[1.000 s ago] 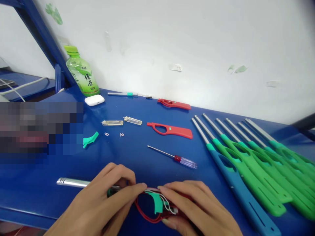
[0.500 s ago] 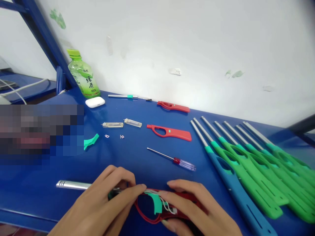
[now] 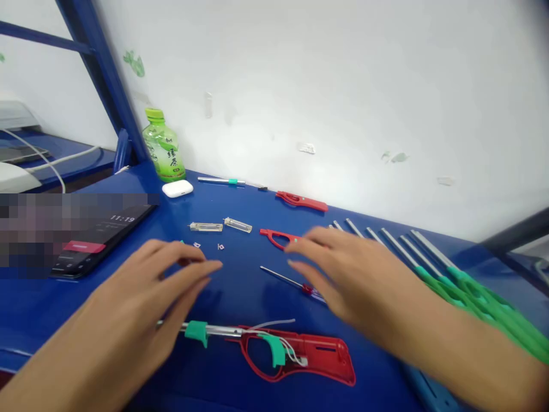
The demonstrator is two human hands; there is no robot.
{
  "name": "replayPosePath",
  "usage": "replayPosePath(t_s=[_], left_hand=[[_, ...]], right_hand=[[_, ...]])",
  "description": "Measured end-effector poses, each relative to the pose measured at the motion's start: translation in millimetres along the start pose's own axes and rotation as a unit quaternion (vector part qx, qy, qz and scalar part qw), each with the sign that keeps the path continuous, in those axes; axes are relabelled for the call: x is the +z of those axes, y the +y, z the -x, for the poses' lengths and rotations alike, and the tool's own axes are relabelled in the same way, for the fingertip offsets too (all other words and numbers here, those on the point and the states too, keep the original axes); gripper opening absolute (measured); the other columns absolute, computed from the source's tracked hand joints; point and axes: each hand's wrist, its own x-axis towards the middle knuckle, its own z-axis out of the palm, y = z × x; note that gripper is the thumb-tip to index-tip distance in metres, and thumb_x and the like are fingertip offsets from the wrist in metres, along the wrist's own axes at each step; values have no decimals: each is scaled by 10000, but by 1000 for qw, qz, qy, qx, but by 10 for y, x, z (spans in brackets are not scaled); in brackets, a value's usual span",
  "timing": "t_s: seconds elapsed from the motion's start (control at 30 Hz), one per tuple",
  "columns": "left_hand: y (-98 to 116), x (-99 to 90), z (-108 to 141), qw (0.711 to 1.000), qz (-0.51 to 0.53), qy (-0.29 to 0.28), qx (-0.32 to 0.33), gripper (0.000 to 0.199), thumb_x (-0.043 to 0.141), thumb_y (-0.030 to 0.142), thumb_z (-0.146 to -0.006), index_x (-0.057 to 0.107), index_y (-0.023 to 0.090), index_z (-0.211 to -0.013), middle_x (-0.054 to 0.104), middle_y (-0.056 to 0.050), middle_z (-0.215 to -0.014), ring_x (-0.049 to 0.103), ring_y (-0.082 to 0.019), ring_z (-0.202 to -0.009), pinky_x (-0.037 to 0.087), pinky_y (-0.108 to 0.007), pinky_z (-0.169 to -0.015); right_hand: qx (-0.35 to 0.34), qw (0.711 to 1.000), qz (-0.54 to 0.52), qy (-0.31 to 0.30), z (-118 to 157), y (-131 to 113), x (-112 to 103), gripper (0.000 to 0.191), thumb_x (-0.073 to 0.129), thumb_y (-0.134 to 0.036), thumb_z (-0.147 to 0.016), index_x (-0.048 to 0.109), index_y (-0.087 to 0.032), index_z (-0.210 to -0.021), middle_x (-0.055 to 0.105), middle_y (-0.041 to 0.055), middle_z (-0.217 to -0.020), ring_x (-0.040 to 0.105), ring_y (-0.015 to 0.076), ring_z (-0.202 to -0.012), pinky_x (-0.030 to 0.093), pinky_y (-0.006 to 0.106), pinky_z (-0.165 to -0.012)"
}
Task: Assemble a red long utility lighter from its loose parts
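On the blue table in front of me lies an opened red lighter half-shell (image 3: 323, 356) with a green trigger (image 3: 278, 350), white wires and a metal tube (image 3: 225, 331) fitted with a green collar. My left hand (image 3: 160, 286) hovers above the tube, fingers loosely curled and apart, with nothing visible in them. It partly covers a small green piece behind it. My right hand (image 3: 338, 269), slightly blurred, reaches over a second red half-shell (image 3: 274, 236), fingers apart; whether it touches the shell I cannot tell. Under this hand a screwdriver (image 3: 283, 277) lies partly hidden.
Several green long-nosed lighters (image 3: 484, 297) and a blue one (image 3: 433, 389) lie at right. Two clear cartridges (image 3: 206, 227) and small metal bits (image 3: 221, 247) sit mid-table. Farther back are a red handle (image 3: 302, 201), white case (image 3: 177, 189), and tea bottle (image 3: 165, 149). A phone (image 3: 107, 240) lies left.
Both hands have let go of the opened red shell and lifted away. The left rose above the tube; the right moved up and forward over the other red shell. The view has shifted slightly.
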Motion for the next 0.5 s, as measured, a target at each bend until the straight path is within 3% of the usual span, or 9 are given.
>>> replayPosePath(t_s=[0.03,0.07,0.2,0.3,0.4,0.5], left_hand=[[-122,10,-67,999,-25,-24,1,338,473,344,-1205,785,290,-1325,772,-40,-1224,697,-264,-1117,571,-394,-936],[-243,31,-131,998,-37,-55,3,366,456,293,-1201,799,271,-1327,780,-50,-1193,690,-269,-1091,566,-426,-956],[-610,159,-299,992,-83,-93,19,380,490,280,-1146,861,215,-1093,787,-98,-1028,639,-266,-927,552,-430,-848],[-711,233,-315,985,-115,-130,21,293,557,229,-1115,847,206,-1087,777,-95,-1040,642,-250,-922,565,-416,-855],[-741,260,-302,976,-138,-165,20,103,704,248,-1095,786,187,-1108,752,-44,-1069,684,-214,-945,606,-407,-886],[-770,264,-309,971,-149,-188,14,150,774,327,-1088,741,180,-1079,741,-23,-1067,720,-197,-963,641,-404,-903]], right_hand=[[16,998,11,-53,-229,41,31,264,564,-219,-1166,813,-198,-1250,826,98,-1131,789,230,-913,578,350,-706],[19,997,13,-69,-451,70,76,255,568,-241,-1184,813,-187,-1234,821,97,-1099,790,238,-957,588,359,-760],[33,996,10,-85,-1094,75,347,245,647,-337,-1186,781,-151,-1273,810,108,-1213,794,249,-1092,660,422,-940],[49,993,3,-103,-1280,-4,544,378,775,-442,-1116,727,-192,-1395,758,105,-1391,778,268,-1176,682,498,-1010],[54,991,-8,-122,-1323,-86,650,412,781,-436,-1111,711,-200,-1441,732,120,-1456,764,284,-1226,675,511,-1034],[53,990,-15,-134,-1306,-115,665,421,790,-430,-1105,711,-192,-1443,726,131,-1468,760,290,-1241,670,513,-1045]])
